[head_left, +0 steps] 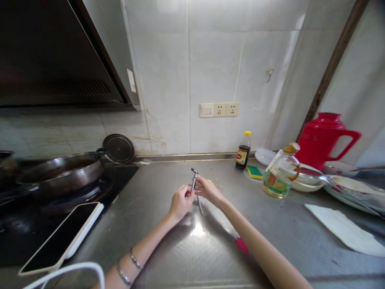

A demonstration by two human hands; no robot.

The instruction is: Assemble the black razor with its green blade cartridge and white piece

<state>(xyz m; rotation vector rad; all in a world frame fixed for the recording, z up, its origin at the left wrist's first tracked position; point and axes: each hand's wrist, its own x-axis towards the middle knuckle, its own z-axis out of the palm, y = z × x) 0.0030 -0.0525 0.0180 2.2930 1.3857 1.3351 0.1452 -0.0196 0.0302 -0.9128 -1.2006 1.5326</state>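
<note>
Left hand (181,200) pinching slim metal tool (194,182), angled head up; right hand (208,188) touching tool, can't tell from here if pinching; tool above steel counter (168,249), left of sauce bottle (242,153); sponge (254,172) just right of bottle, oil jug (278,178) farther right; pan (64,172) well left of bottle.
</note>
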